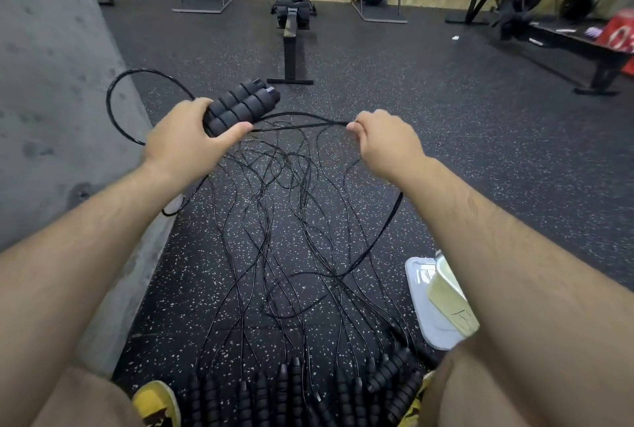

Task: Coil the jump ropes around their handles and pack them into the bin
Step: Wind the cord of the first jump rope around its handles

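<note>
Early stage: left hand (187,142) fingers curl round paired handles (242,106), right hand (386,143) fingers pinch the rope (302,125); many ropes (274,238) lie uncoiled on the floor (463,125), outside the bin (446,293).

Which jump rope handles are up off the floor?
The two black foam handles held together in the left hand. All the other handles lie in a row on the floor near the yellow shoe.

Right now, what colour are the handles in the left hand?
Black; the handles show best in head view.
</note>
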Available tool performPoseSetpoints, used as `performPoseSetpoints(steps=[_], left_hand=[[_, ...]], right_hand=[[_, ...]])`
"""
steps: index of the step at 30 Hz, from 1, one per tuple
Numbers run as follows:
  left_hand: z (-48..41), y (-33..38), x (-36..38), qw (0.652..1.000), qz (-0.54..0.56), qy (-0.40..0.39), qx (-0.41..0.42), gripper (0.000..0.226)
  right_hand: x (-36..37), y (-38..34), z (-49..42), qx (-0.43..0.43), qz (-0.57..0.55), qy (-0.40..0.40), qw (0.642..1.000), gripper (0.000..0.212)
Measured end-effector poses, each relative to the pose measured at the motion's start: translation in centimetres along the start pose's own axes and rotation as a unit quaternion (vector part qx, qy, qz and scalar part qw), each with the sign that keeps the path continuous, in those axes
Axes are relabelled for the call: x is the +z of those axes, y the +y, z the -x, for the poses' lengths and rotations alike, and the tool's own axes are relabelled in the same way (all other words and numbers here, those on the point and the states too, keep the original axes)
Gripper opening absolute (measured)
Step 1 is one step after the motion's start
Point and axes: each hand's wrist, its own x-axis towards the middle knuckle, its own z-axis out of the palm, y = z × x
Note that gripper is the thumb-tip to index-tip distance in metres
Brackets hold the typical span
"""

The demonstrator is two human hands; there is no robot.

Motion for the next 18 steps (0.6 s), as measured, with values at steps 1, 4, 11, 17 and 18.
performPoseSetpoints(steps=[1, 4, 11, 17, 18], left_hand=[[0.0, 0.3, 0.0, 1.0, 0.008, -0.004, 0.011, 0.048], [0.4, 1.3, 0.3, 0.998, 0.051, -0.02, 0.033, 0.046], [1.4, 2.1, 1.1, 0.985, 0.104, -0.137, -0.022, 0.041], [1.9, 4.4, 0.4, 0.972, 0.216, -0.09, 0.011, 0.031], [2.0, 4.8, 0.3, 0.97, 0.229, -0.084, 0.019, 0.03]], right_hand=[[-0.1, -0.2, -0.1, 0.007, 0.019, 0.028, 0.999, 0.038], [-0.1, -0.6, -0.2, 0.05, 0.055, 0.016, 0.997, 0.027], [-0.1, -1.1, 0.4, 0.22, 0.068, -0.141, 0.963, 0.051], [-0.2, -4.9, 1.5, 0.044, -0.209, -0.204, 0.956, 0.073], [-0.4, -6.3, 2.2, 0.01, -0.283, -0.234, 0.93, 0.078]])
